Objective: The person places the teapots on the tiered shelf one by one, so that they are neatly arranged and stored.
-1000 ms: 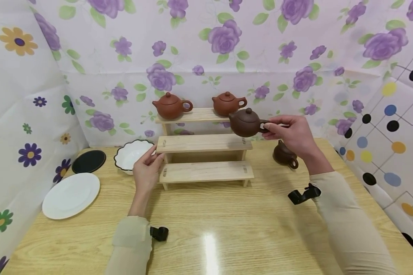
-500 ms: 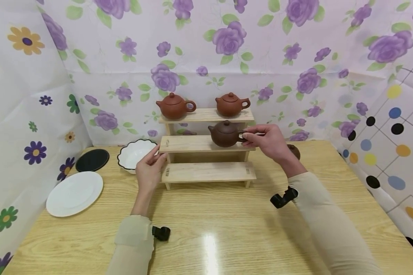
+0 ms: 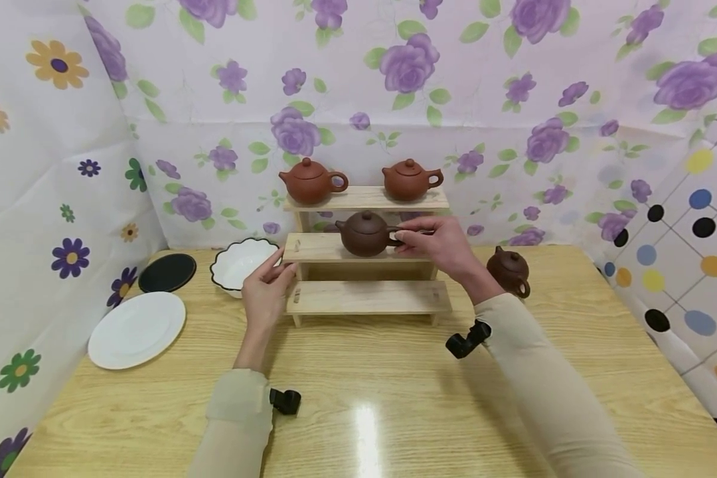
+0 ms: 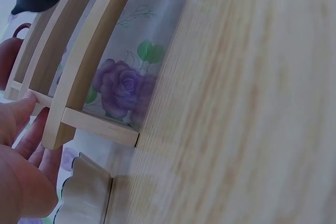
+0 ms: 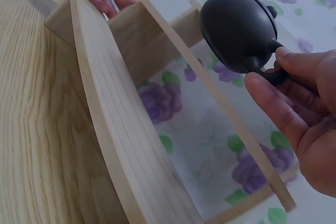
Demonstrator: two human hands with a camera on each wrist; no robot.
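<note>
A dark brown teapot (image 3: 364, 235) is at the middle tier of a three-tier wooden display stand (image 3: 370, 297), spout to the left. My right hand (image 3: 436, 244) pinches its handle between thumb and fingers, and the right wrist view shows the same teapot (image 5: 239, 31) tilted in frame. At the stand's left end my left hand (image 3: 267, 292) grips the upright by the middle tier, thumb in front. In the left wrist view the fingers (image 4: 34, 129) reach round the wood. Two reddish-brown teapots, one on the left (image 3: 309, 183) and one on the right (image 3: 409, 180), sit on the top tier.
Right of the stand another dark brown teapot (image 3: 509, 271) stands on the table, close behind my right forearm. A white scalloped bowl (image 3: 239, 262) is beside my left hand. Farther left lie a black round mat (image 3: 167, 273) and a white plate (image 3: 137, 330). Flowered cloth hangs behind.
My right hand has carried the dark brown teapot left and down, from beside the top tier to the middle tier. The left hand keeps its grip on the stand. The view has shifted slightly.
</note>
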